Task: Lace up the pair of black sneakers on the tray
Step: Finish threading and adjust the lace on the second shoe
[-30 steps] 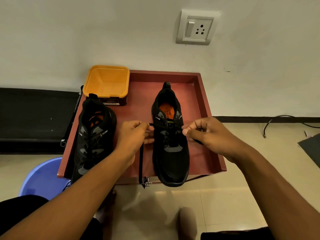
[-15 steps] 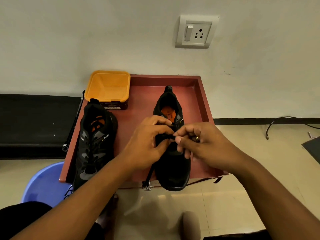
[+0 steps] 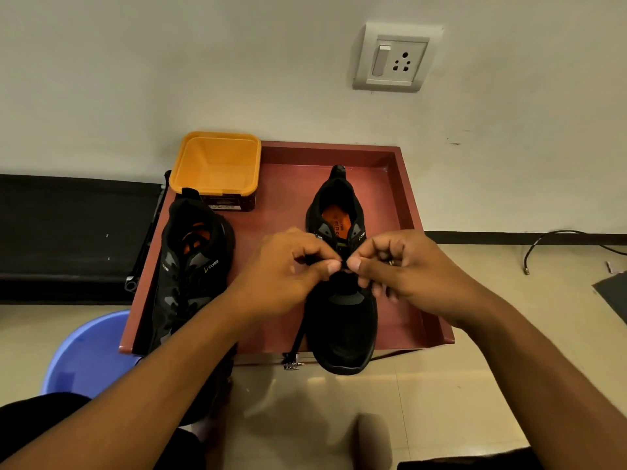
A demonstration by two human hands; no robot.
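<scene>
Red tray [image 3: 403, 198], left hand [image 3: 285, 273] and right hand [image 3: 407, 269] pinching the lace [image 3: 299, 337] over the black sneaker [image 3: 339, 327]

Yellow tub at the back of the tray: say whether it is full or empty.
Empty. The yellow tub stands open-topped, and its bare floor and walls show, with nothing inside.

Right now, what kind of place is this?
Likely an ordinary indoor room, maybe a home: a painted wall with a switch-and-socket plate, a tiled floor, and a red tray set low against the wall.
</scene>
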